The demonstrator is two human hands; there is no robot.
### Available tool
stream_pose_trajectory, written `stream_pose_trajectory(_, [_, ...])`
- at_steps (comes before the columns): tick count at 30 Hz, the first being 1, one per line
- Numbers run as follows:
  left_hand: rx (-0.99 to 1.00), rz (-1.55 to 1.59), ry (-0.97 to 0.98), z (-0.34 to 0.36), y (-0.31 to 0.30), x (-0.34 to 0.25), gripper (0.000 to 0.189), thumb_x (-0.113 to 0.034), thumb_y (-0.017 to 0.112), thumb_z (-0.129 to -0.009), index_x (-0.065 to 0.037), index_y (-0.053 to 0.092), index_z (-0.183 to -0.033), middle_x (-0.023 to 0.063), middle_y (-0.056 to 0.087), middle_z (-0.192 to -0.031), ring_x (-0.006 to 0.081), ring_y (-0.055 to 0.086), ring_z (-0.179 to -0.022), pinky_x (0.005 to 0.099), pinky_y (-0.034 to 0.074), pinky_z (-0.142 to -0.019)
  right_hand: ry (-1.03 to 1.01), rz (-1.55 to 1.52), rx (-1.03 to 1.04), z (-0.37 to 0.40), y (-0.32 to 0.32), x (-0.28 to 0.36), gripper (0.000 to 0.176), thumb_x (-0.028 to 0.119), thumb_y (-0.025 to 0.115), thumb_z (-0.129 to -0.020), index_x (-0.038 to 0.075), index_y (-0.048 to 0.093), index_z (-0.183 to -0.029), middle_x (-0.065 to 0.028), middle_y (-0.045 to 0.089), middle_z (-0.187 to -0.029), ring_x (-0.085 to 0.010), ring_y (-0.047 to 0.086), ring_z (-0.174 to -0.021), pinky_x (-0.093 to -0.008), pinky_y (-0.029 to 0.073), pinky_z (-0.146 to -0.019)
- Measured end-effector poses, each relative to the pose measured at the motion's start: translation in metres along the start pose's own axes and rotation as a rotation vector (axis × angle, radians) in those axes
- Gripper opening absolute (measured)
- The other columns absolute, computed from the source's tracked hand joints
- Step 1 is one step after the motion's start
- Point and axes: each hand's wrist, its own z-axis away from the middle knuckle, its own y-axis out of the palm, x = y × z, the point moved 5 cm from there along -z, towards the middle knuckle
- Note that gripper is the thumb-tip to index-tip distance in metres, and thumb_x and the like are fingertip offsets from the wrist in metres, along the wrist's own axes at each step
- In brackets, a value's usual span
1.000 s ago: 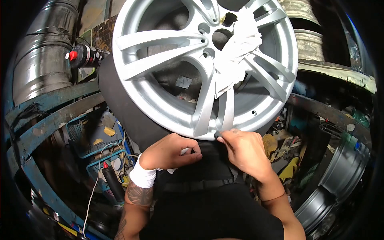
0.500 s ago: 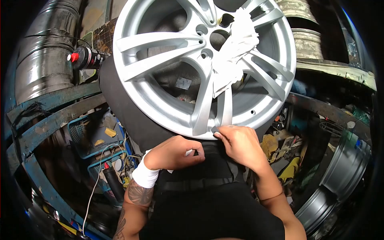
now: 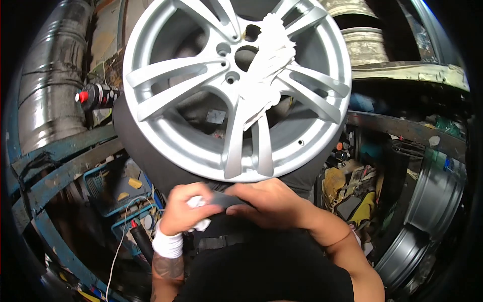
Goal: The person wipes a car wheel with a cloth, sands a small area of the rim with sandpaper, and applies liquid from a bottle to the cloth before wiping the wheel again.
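Observation:
A silver alloy wheel [image 3: 151, 133] lies face up before me, and a crumpled white cloth [image 3: 261, 75] is draped across its spokes and hub. Just below the rim's near edge, a thin dark grey sheet that looks like sandpaper [image 3: 224, 200] is stretched between my two hands. My left hand [image 3: 183, 210] pinches its left end and also has a bunched white cloth [image 3: 197, 202] in the palm. The sheet's right end is pinched by my right hand [image 3: 271, 201]. Both hands are somewhat blurred, and neither touches the wheel.
A black bottle with a red cap [image 3: 98, 96] lies at the upper left beside a metal drum [image 3: 53, 85]. Blue metal frame bars [image 3: 65, 146] run along the left, above blue baskets [image 3: 98, 194]. More wheel rims [image 3: 435, 196] stand at the lower right.
My right hand has left the wheel's lower edge and come down and left to my left hand. The grey sheet now spans both hands. The wheel appears further left in view.

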Motion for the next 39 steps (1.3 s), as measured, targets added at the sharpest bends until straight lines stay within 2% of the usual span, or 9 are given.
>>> stream_pose_trajectory(6, [-0.622,0.206,-0.266,0.134,-0.16,0.066,0.028,-0.021,0.08,-0.088,-0.012,0.054,-0.088,-0.0041,0.057,-0.074,0.0027,0.05,-0.06,0.0175,0.037,-0.049,-0.093,0.029,-0.63,-0.007,-0.093,-0.045,0.026,0.022,0.069,-0.097,0.004,0.07,-0.117,-0.017,0.073,-0.091,-0.0303,0.07,-0.072,-0.0379,0.054,-0.068])
stream_pose_trajectory(8, [-0.827,0.011,-0.426,0.181,-0.227,0.125,0.033,-0.031,0.082,-0.089,-0.008,0.059,-0.093,-0.0035,0.06,-0.078,0.0067,0.055,-0.064,0.0226,0.044,-0.055,0.141,0.02,-0.725,-0.006,-0.12,-0.061,0.022,0.019,0.069,-0.096,0.002,0.072,-0.11,-0.0172,0.074,-0.09,-0.0286,0.069,-0.071,-0.0376,0.054,-0.07])
stream_pose_trajectory(10, [-1.012,-0.779,-0.45,0.241,-0.303,0.205,0.044,-0.038,0.083,-0.088,-0.001,0.063,-0.103,0.0027,0.066,-0.086,0.0163,0.062,-0.074,0.0323,0.052,-0.068,0.188,0.092,-0.774,-0.012,-0.134,-0.076,0.022,0.018,0.069,-0.095,0.002,0.072,-0.109,-0.0178,0.074,-0.089,-0.0289,0.069,-0.07,-0.0371,0.054,-0.071])
stream_pose_trajectory(12, [-1.053,-0.982,-0.721,0.207,-0.262,0.142,0.052,-0.041,0.083,-0.087,0.002,0.064,-0.11,0.0098,0.07,-0.094,0.0231,0.064,-0.083,0.0381,0.052,-0.082,0.073,0.185,-0.886,-0.02,-0.145,-0.083,0.024,0.017,0.068,-0.094,0.002,0.071,-0.112,-0.0178,0.074,-0.095,-0.0304,0.07,-0.075,-0.039,0.054,-0.074])
stream_pose_trajectory(16, [-0.927,-0.606,-0.224,0.126,-0.226,0.107,0.032,-0.025,0.075,-0.096,0.003,0.067,-0.109,0.0077,0.07,-0.09,0.0178,0.062,-0.088,0.0329,0.049,-0.087,0.043,0.312,-0.974,-0.037,-0.157,-0.081,0.027,0.014,0.069,-0.092,0.004,0.068,-0.117,-0.0173,0.071,-0.108,-0.035,0.07,-0.09,-0.043,0.055,-0.082])
stream_pose_trajectory(21, [-0.649,-0.195,-0.085,0.02,-0.097,-0.023,0.011,-0.013,0.069,-0.097,-0.005,0.066,-0.092,-0.0074,0.055,-0.076,-0.0001,0.045,-0.063,0.0193,0.035,-0.057,-0.148,0.467,-0.753,-0.041,-0.122,-0.054,0.024,0.013,0.071,-0.087,0.007,0.067,-0.11,-0.0153,0.067,-0.103,-0.0372,0.067,-0.095,-0.0461,0.054,-0.085])
stream_pose_trajectory(25, [-0.448,-0.373,0.016,-0.055,-0.03,-0.073,0.015,-0.01,0.073,-0.093,0.005,0.069,-0.091,0.0022,0.066,-0.074,0.0071,0.056,-0.071,0.0244,0.047,-0.066,-0.058,0.505,-0.656,-0.019,-0.084,-0.034,0.018,0.023,0.076,-0.085,0.009,0.07,-0.094,-0.0112,0.067,-0.095,-0.031,0.066,-0.087,-0.0429,0.051,-0.076])
stream_pose_trajectory(30, [-0.425,-0.905,0.195,-0.118,0.025,-0.073,0.026,-0.026,0.081,-0.085,-0.002,0.071,-0.091,0.0118,0.066,-0.074,0.0299,0.067,-0.067,0.0401,0.052,-0.062,-0.057,0.395,-0.771,-0.017,-0.064,-0.055,0.03,0.014,0.069,-0.087,0.008,0.072,-0.116,-0.0151,0.064,-0.108,-0.033,0.063,-0.097,-0.0441,0.052,-0.087])
stream_pose_trajectory(39, [-0.4,-0.812,0.44,-0.111,0.072,-0.096,0.018,-0.014,0.078,-0.082,-0.005,0.064,-0.09,0.0104,0.062,-0.079,0.0314,0.065,-0.066,0.0418,0.051,-0.057,-0.085,0.451,-0.853,-0.016,-0.062,-0.054,0.043,0.01,0.068,-0.082,0.002,0.068,-0.124,-0.02,0.045,-0.152,-0.038,0.047,-0.133,-0.0458,0.039,-0.11])
